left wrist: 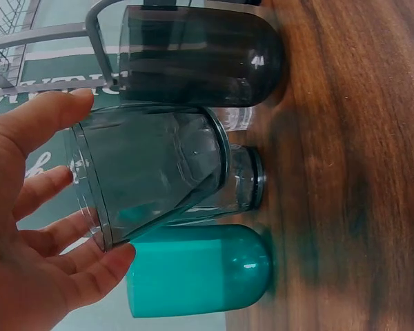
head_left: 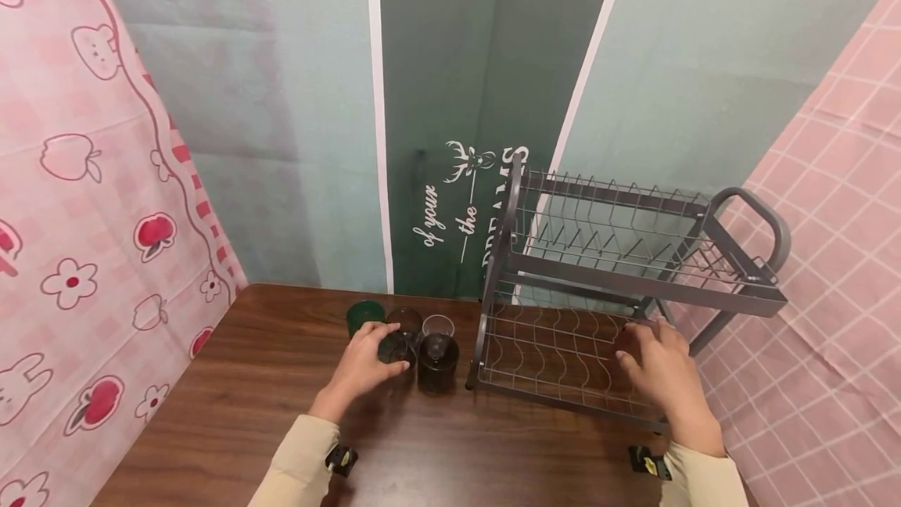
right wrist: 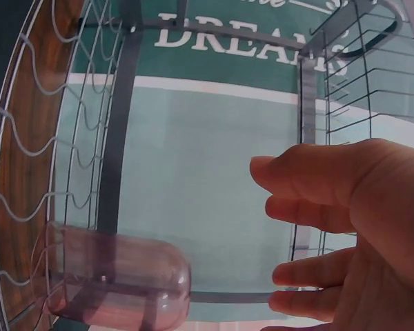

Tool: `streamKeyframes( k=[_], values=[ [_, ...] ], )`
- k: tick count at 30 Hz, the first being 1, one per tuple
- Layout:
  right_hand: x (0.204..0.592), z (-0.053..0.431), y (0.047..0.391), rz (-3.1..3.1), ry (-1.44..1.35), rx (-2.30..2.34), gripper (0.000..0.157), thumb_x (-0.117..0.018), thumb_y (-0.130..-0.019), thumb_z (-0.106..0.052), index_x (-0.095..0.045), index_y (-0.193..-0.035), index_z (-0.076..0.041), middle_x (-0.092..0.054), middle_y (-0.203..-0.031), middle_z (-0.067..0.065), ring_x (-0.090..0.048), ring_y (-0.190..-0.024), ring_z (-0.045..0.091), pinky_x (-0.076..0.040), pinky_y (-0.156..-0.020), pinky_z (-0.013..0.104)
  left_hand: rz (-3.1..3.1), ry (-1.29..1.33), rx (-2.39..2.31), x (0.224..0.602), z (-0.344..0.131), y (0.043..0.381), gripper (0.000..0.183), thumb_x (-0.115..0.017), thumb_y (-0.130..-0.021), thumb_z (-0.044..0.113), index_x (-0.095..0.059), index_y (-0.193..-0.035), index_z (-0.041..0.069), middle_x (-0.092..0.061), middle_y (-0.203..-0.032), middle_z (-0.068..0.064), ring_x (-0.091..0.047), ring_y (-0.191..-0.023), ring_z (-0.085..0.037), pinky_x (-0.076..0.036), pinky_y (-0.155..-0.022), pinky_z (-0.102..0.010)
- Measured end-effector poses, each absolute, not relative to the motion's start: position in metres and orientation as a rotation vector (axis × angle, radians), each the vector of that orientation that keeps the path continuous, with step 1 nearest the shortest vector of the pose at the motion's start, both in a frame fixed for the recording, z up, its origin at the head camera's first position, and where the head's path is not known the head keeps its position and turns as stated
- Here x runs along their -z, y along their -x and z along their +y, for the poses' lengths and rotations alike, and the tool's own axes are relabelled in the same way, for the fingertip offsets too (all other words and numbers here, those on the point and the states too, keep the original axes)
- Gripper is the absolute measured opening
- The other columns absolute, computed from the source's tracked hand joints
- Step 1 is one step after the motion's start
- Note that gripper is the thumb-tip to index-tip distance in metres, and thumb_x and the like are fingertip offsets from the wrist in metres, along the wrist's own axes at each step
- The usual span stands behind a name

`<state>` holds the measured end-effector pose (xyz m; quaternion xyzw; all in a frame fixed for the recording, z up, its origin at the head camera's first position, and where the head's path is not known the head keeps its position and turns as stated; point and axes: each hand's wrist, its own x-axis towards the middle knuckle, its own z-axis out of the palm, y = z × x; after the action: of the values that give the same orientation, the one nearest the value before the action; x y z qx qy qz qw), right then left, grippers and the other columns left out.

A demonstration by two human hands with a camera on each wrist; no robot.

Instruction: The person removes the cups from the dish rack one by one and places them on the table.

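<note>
My left hand (head_left: 367, 357) grips a clear bluish-green cup (left wrist: 152, 172) by its rim, thumb on one side and fingers on the other. Beside that cup stand a green cup (left wrist: 200, 272), a dark grey cup (left wrist: 200, 58) and a clear cup (left wrist: 252, 179). My right hand (head_left: 662, 362) is at the right end of the dish rack's lower tier, fingers apart and holding nothing. Near it a translucent pink cup (right wrist: 121, 279) sits upside down on the wires of the dish rack (head_left: 563, 396). In the head view that cup is mostly hidden behind the hand.
The rack's upper tier (head_left: 633, 280) overhangs the right hand, with a curved handle (head_left: 774, 233) at its right end. A brown-tinted cup (head_left: 404, 318) stands at the back of the wooden table (head_left: 281, 366). Printed curtains (head_left: 303, 139) hang behind and at both sides.
</note>
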<state>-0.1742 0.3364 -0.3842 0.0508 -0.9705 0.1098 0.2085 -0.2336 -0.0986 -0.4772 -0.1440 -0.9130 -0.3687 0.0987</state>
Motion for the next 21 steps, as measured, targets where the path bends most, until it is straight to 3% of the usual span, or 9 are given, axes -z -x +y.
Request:
streamKeyframes(
  k=[17, 21],
  values=[
    [0.399, 0.359, 0.187, -2.657, -0.087, -0.278, 0.046, -0.070, -0.074, -0.014, -0.051, -0.112, 0.004, -0.032, -0.120, 0.047, -0.034, -0.100, 0.065, -0.032, -0.070, 0.072, -2.727, 0.474, 0.941, 0.496, -0.088, 0.240, 0.056, -0.081, -0.070, 0.029, -0.063, -0.119, 0.007, -0.050, -0.123, -0.016, -0.048, -0.111, -0.037, -0.043, -0.086, -0.050],
    [0.402, 0.364, 0.189, -2.657, -0.087, -0.318, 0.046, -0.070, -0.075, -0.013, -0.051, -0.114, 0.004, -0.030, -0.122, 0.048, -0.032, -0.103, 0.066, -0.030, -0.075, 0.072, -2.712, 0.486, 0.935, 0.499, -0.086, 0.240, 0.055, -0.081, -0.070, 0.028, -0.064, -0.117, 0.006, -0.051, -0.123, -0.016, -0.048, -0.109, -0.038, -0.043, -0.085, -0.050]
  ],
)
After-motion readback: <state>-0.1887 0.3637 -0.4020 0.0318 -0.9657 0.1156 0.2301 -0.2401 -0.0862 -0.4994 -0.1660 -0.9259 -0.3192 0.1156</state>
